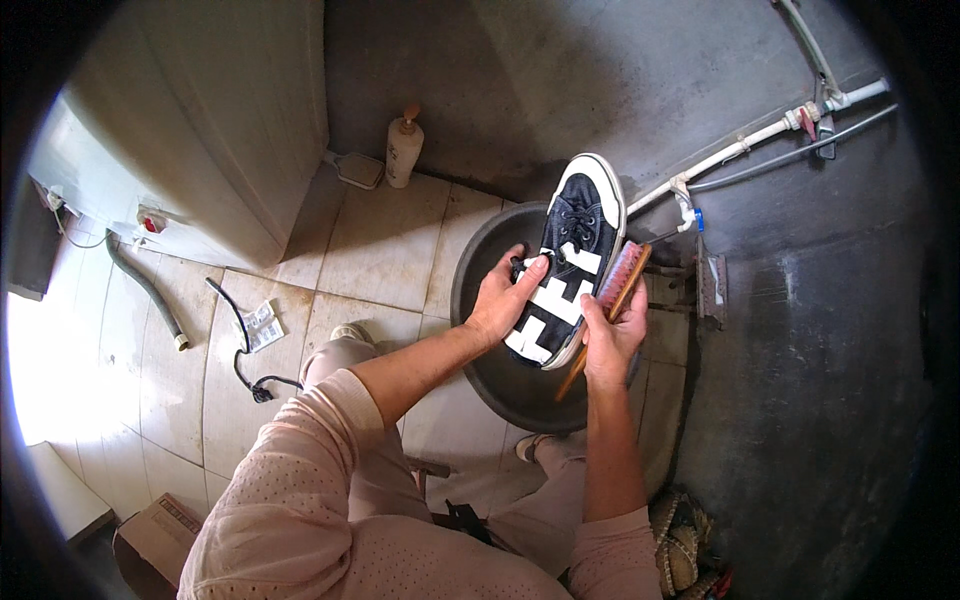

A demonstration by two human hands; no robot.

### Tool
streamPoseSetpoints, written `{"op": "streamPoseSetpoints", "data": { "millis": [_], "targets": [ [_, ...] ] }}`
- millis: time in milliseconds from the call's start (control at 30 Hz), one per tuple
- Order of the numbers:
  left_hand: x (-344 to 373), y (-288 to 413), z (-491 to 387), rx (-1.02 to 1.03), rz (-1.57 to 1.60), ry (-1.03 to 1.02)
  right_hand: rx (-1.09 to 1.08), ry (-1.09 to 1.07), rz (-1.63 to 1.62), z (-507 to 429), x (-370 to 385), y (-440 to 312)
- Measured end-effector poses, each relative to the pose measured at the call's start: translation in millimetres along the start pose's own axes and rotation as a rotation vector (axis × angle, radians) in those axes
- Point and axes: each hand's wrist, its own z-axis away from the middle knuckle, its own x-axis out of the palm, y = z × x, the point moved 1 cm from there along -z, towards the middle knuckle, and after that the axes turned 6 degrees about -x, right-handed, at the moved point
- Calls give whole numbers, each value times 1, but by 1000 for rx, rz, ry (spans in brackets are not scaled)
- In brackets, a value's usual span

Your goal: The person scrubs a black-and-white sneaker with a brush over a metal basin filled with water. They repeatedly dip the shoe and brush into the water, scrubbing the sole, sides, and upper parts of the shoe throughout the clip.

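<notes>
A black canvas sneaker (574, 225) with a white rubber toe and sole and large white patches on its side is held up over a dark round basin (480, 382). My left hand (506, 294) grips it near the ankle opening, thumb on the upper. In my right hand (619, 326) is a wooden-handled scrub brush (632, 277) with pinkish bristles. The bristles lie along the sole edge on the shoe's right side, and whether they press on it I cannot tell. The brush handle slants down over the basin.
A pump bottle (404, 150) stands by the far wall. A white appliance (225, 150) is at left, near a grey drain hose (146, 289) and a black cable (240, 330) on the tiles. Water pipes (757, 139) and a blue-handled tap (697, 219) run along the right wall. A cardboard box (161, 532) sits lower left.
</notes>
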Motion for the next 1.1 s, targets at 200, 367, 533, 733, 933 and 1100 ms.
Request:
{"op": "streamPoseSetpoints", "data": {
  "millis": [200,367,533,733,933,1100],
  "targets": [
    [-6,10,3,483,-455,91,-128,7,36,2,-5,9],
    [-5,35,13,194,-581,-45,-184,-31,110,2,-11,20],
    [-7,18,3,263,-518,-47,-152,-18,79,3,-7,30],
    [-3,7,-3,238,-751,-35,-172,-61,137,5,-11,38],
    [4,3,-8,-124,-430,-297,-232,-18,342,12,-5,34],
    [4,6,4,-210,136,-582,-387,-2,636,22,-6,32]
  ]
}}
